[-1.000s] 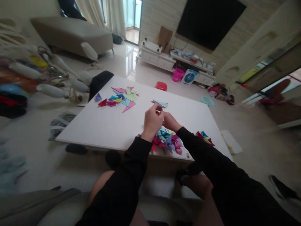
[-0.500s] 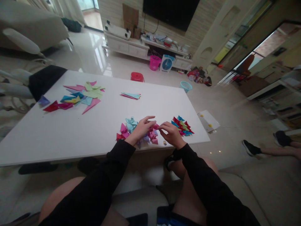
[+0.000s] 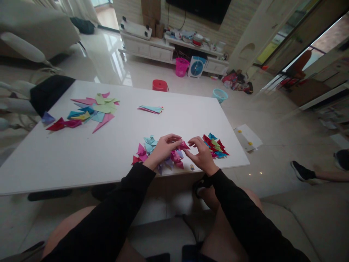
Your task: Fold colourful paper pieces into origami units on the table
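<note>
White table (image 3: 109,153), bearing folded papers. Left: the mixed paper pile (image 3: 100,107). Near edge: the paper cluster (image 3: 148,145), partly beneath the left hand (image 3: 165,147), whose thumb and curled fingers close on a pink folded piece (image 3: 183,146). The right hand (image 3: 202,154), thumb and fingers parted around a gap, holds nothing visible beside it. Right: the red-and-blue pile (image 3: 216,146). Centre: slim strips (image 3: 151,109).

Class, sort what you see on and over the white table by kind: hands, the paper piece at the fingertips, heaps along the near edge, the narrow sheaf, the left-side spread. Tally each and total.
Hands: 2 (left hand, right hand)
Pink folded piece: 1
Heaps: 2 (middle heap, right heap)
Narrow sheaf: 1
Left-side spread: 1
Total: 7
</note>
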The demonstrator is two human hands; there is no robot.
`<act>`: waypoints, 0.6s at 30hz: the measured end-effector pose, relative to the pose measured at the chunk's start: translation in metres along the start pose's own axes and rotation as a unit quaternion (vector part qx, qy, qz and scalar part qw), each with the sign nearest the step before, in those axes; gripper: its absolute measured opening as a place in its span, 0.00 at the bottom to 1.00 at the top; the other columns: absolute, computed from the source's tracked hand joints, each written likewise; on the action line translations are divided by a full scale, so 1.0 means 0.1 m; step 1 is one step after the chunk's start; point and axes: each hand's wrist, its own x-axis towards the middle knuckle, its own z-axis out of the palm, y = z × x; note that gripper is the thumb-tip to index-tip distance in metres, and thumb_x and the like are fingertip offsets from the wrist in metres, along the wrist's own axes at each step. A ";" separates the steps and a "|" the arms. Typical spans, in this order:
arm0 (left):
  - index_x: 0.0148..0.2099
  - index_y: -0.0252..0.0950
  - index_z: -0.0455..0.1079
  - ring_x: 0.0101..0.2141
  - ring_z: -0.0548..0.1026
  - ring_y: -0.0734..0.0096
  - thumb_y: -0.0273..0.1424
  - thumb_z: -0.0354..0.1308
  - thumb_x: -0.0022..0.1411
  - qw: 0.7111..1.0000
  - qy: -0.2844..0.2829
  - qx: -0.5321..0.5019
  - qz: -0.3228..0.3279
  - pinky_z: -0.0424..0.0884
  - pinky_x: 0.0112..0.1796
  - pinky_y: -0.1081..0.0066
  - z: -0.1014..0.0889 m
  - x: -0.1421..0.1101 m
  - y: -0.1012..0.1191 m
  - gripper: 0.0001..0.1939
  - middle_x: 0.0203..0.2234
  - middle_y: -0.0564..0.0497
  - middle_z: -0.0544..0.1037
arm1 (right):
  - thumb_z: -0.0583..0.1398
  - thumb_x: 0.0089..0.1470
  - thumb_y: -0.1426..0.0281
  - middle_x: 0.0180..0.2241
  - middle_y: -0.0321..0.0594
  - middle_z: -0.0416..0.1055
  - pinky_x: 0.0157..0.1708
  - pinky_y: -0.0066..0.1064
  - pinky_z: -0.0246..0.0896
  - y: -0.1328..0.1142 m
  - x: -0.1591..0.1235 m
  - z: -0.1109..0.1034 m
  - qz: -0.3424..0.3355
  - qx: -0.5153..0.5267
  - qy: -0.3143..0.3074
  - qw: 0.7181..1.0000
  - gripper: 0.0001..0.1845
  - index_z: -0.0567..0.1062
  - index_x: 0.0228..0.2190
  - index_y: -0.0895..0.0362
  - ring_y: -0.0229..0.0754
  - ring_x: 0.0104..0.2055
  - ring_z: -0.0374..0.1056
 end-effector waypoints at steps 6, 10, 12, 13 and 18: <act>0.42 0.32 0.78 0.41 0.80 0.64 0.35 0.69 0.54 0.998 -0.014 0.056 0.029 0.76 0.45 0.64 -0.03 -0.07 0.03 0.15 0.39 0.44 0.83 | 0.65 0.62 0.66 0.37 0.42 0.71 0.41 0.38 0.67 -0.04 -0.01 0.03 0.010 -0.012 -0.015 1.000 0.04 0.77 0.39 0.52 0.46 0.41 0.70; 0.42 0.32 0.77 0.41 0.81 0.63 0.36 0.69 0.55 0.996 -0.027 0.074 0.032 0.76 0.46 0.63 -0.05 -0.10 0.03 0.15 0.40 0.43 0.83 | 0.65 0.62 0.68 0.36 0.42 0.72 0.40 0.39 0.66 -0.05 -0.02 0.09 -0.001 -0.027 -0.042 0.999 0.03 0.78 0.38 0.52 0.46 0.40 0.69; 0.42 0.32 0.77 0.41 0.81 0.64 0.36 0.68 0.55 0.996 -0.032 0.082 0.034 0.76 0.45 0.63 -0.06 -0.10 0.02 0.15 0.39 0.43 0.83 | 0.64 0.62 0.69 0.36 0.41 0.73 0.40 0.38 0.65 -0.04 -0.03 0.12 -0.003 -0.036 -0.044 0.998 0.02 0.79 0.37 0.52 0.46 0.39 0.69; 0.42 0.32 0.77 0.40 0.80 0.64 0.36 0.68 0.55 0.995 -0.034 0.087 0.036 0.76 0.45 0.63 -0.06 -0.10 0.02 0.15 0.39 0.43 0.83 | 0.64 0.63 0.69 0.35 0.41 0.73 0.39 0.38 0.65 -0.03 -0.03 0.14 -0.003 -0.040 -0.043 0.998 0.02 0.78 0.37 0.52 0.45 0.39 0.69; 0.42 0.32 0.77 0.39 0.80 0.65 0.37 0.68 0.56 0.992 -0.041 0.111 0.046 0.76 0.45 0.63 -0.08 -0.10 0.00 0.15 0.38 0.44 0.82 | 0.63 0.63 0.69 0.34 0.41 0.72 0.39 0.37 0.64 0.00 -0.03 0.17 -0.005 -0.052 -0.042 0.998 0.03 0.78 0.35 0.52 0.45 0.39 0.69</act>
